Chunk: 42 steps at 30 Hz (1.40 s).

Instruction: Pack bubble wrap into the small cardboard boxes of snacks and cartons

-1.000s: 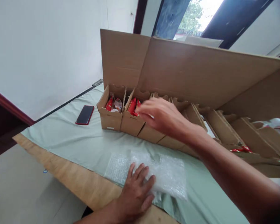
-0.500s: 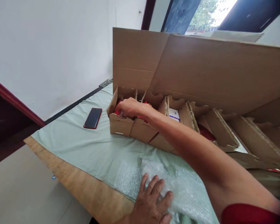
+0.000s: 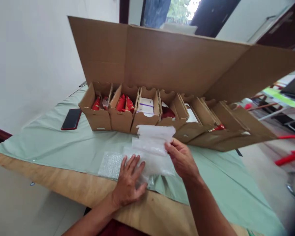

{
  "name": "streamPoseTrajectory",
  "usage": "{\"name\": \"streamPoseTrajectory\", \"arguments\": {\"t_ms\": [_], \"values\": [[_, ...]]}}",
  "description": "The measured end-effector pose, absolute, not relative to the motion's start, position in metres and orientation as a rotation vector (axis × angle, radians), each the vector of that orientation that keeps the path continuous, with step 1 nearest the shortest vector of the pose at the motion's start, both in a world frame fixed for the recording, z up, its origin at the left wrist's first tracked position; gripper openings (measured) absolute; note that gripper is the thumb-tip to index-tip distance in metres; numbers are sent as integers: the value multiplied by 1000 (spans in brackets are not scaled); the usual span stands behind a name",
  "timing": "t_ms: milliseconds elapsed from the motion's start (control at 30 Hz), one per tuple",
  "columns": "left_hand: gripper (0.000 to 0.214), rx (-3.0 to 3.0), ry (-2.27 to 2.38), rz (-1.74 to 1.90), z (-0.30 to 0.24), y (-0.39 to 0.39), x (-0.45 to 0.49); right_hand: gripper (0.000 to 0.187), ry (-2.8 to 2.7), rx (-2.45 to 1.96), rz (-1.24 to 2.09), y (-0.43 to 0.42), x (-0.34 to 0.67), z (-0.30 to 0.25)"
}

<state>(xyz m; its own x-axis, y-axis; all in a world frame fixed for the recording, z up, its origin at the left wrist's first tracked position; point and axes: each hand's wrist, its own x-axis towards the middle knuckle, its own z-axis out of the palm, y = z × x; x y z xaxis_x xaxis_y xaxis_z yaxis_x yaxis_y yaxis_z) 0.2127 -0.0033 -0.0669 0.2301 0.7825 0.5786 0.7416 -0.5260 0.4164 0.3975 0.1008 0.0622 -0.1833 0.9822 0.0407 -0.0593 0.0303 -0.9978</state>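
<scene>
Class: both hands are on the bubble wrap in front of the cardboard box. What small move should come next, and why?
Probably lift the top bubble-wrap sheet clear with the right hand: it pinches that sheet's raised edge, while the left hand lies flat on the pile beneath, holding it down.

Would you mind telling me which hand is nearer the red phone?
Left. The left hand rests flat on the bubble wrap, right of the phone and nearer the camera; the right hand pinches the upper sheet, farther right.
</scene>
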Motion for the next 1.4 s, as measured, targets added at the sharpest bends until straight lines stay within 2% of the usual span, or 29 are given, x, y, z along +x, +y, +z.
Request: {"name": "streamPoseTrajectory", "arguments": {"t_ms": [167, 367, 533, 633, 733, 867, 967, 1033, 1133, 1200, 1300, 1400], "values": [[62, 2410, 1482, 1227, -52, -15, 210, 46, -974, -1127, 1436, 52, 422, 15], [63, 1992, 1419, 1321, -20, -36, 208, 28, -1056, -1129, 1295, 26, 425, 16], [94, 1287, 1363, 1357, 10, -31, 217, 20, -1237, -1066, 1300, 9, 406, 27], [92, 894, 1375, 1356, 21, -18, 218, 21, -1217, -1007, 1323, 7, 399, 28], [84, 811, 1350, 1384, 20, -7, 212, 27, -1123, -1093, 1243, 8, 401, 19], [74, 1166, 1621, 1283, 3, -2, 193, 39, -1226, -1401, 1120, -3, 425, -2], [78, 1510, 1893, 1223, -13, -5, 169, 42, -1235, -1618, 826, -9, 456, -13], [86, 1613, 2001, 1171, -22, -8, 153, 52, -1238, -1674, 717, -2, 474, -16], [93, 1549, 2010, 1038, -30, -7, 142, 80, -1303, -1638, 811, 23, 478, -23], [97, 1495, 1935, 969, -33, -1, 148, 91, -1403, -1590, 887, 40, 463, -30], [104, 1477, 1849, 939, -35, 14, 167, 94, -1579, -1489, 923, 50, 422, -42], [95, 1477, 1764, 989, -31, 29, 181, 84, -1572, -1392, 1017, 44, 380, -45]]}}
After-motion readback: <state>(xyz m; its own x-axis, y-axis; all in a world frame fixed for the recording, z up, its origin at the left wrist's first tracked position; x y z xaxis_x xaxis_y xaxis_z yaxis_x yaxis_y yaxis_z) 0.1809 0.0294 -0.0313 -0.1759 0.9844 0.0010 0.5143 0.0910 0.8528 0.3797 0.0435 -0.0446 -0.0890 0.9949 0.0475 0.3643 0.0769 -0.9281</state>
